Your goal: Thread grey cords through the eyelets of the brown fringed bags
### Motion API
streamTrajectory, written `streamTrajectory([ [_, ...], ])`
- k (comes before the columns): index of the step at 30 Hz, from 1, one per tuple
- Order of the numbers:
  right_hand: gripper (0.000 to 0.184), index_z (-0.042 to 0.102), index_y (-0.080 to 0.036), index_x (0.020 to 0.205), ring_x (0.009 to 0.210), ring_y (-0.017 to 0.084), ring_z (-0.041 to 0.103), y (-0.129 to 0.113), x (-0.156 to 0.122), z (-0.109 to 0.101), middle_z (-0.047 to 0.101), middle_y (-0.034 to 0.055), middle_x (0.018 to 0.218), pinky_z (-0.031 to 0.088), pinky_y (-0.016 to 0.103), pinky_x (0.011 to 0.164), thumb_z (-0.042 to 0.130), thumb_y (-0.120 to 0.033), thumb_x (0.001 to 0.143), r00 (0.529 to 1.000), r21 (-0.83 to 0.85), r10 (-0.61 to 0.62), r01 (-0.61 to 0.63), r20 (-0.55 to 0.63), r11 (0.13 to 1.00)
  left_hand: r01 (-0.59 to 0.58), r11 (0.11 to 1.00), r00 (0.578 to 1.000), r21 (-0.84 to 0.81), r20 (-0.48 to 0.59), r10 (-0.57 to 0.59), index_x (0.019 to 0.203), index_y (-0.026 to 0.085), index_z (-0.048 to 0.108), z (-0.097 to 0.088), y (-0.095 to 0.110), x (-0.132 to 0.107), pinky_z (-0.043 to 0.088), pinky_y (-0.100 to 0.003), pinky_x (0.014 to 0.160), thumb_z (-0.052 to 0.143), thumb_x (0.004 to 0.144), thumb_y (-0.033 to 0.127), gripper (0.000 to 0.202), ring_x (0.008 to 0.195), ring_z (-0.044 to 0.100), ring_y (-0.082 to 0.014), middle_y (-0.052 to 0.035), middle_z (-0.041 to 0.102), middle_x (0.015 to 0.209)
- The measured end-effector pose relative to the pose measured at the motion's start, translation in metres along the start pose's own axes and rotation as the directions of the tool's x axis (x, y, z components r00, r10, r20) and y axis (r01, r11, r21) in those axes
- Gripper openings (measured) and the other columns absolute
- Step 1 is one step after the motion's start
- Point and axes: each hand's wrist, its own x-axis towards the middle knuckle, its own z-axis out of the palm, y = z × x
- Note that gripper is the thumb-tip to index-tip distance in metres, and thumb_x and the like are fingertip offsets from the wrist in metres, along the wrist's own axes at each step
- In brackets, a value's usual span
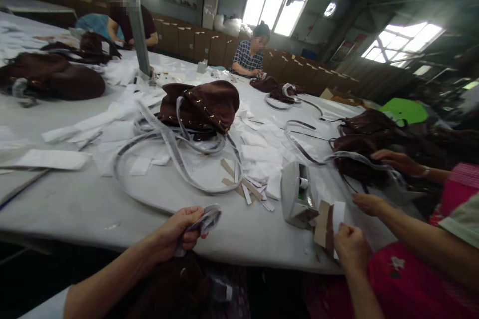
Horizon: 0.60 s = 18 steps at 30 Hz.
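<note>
My left hand [189, 229] is closed around a bunched end of a plastic-wrapped strap [212, 217], just above the table's front edge. Below it, a dark brown bag [168, 286] lies in shadow at my lap. My right hand [350, 244] is a fist at the edge, beside a white paper strip [339, 217] that it seems to pinch; its fingertips are partly hidden. Brown cardboard [324, 227] stands against that strip. Left of it is a grey tape dispenser [298, 194]. A brown drawstring bag [202, 104] with gold eyelets sits mid-table, its wrapped strap [179, 159] looped in front.
White paper sheets [258, 152] and cardboard strips [243, 187] lie scattered mid-table. At right, a co-worker's hands [398, 162] handle a wrapped strap and brown bags [359, 154]. A metal post [136, 25] rises at left. Two more people work across the table, before brown cartons [187, 42].
</note>
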Motion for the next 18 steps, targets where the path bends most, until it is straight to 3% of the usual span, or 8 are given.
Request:
streamTrajectory([
  [4, 0.044, 0.054, -0.003, 0.120, 0.081, 0.030, 0.060, -0.007, -0.005, -0.008, 0.067, 0.0182, 0.083, 0.038, 0.035, 0.068, 0.033, -0.028, 0.090, 0.995, 0.062, 0.001, 0.005, -0.104, 0.998, 0.010, 1.000, 1.000, 0.004, 0.011, -0.010, 0.074, 0.017, 0.043, -0.004, -0.002, 0.002, 0.014, -0.013, 0.034, 0.063, 0.081, 0.043, 0.033, 0.033, 0.025, 0.0020, 0.0000, 0.059, 0.063],
  [9, 0.050, 0.065, -0.014, 0.109, 0.090, 0.028, 0.060, -0.027, -0.025, -0.026, 0.067, 0.0160, 0.098, 0.039, 0.032, 0.073, 0.028, -0.045, 0.093, 0.992, 0.147, -0.096, 0.108, -0.084, 0.983, 0.020, 1.000, 1.000, 0.006, -0.016, -0.020, 0.079, 0.016, 0.046, -0.007, -0.002, 0.005, 0.018, -0.011, 0.035, 0.065, 0.080, 0.038, 0.028, 0.035, 0.027, 0.0025, 0.0018, 0.058, 0.067],
  [12, 0.061, 0.068, -0.017, 0.100, 0.092, 0.026, 0.059, -0.060, -0.077, -0.036, 0.067, 0.0128, 0.099, 0.042, 0.031, 0.073, 0.022, -0.057, 0.091, 0.969, 0.403, -0.248, 0.226, 0.001, 0.887, -0.007, 1.000, 0.999, 0.014, -0.034, 0.007, 0.080, 0.016, 0.046, -0.007, -0.002, 0.008, 0.018, -0.011, 0.035, 0.065, 0.079, 0.037, 0.029, 0.035, 0.027, 0.0025, 0.0005, 0.060, 0.068],
  [14, 0.057, 0.066, -0.017, 0.089, 0.082, 0.024, 0.060, -0.087, -0.125, -0.039, 0.066, 0.0092, 0.086, 0.044, 0.030, 0.068, 0.034, -0.064, 0.086, 0.927, 0.591, -0.371, 0.265, 0.063, 0.762, -0.038, 0.999, 0.997, 0.018, -0.059, 0.039, 0.079, 0.016, 0.045, -0.006, -0.003, 0.010, 0.018, -0.011, 0.035, 0.064, 0.080, 0.040, 0.030, 0.034, 0.028, 0.0021, -0.0006, 0.061, 0.068],
  [16, 0.045, 0.060, -0.018, 0.082, 0.069, 0.019, 0.057, -0.115, -0.174, -0.038, 0.062, 0.0037, 0.073, 0.043, 0.026, 0.058, 0.053, -0.062, 0.080, 0.861, 0.742, -0.456, 0.151, 0.226, 0.653, -0.073, 0.997, 0.992, 0.029, -0.096, 0.076, 0.079, 0.017, 0.045, -0.005, -0.004, 0.012, 0.018, -0.011, 0.035, 0.063, 0.081, 0.042, 0.032, 0.034, 0.029, 0.0017, -0.0011, 0.062, 0.067],
  [18, 0.040, 0.056, -0.017, 0.079, 0.059, 0.015, 0.053, -0.140, -0.213, -0.034, 0.057, -0.0003, 0.064, 0.042, 0.023, 0.052, 0.058, -0.057, 0.080, 0.773, 0.844, -0.516, -0.046, 0.369, 0.535, -0.104, 0.994, 0.986, 0.045, -0.128, 0.109, 0.080, 0.017, 0.045, -0.003, -0.005, 0.012, 0.018, -0.011, 0.035, 0.063, 0.081, 0.043, 0.032, 0.034, 0.029, 0.0015, -0.0006, 0.062, 0.065],
])
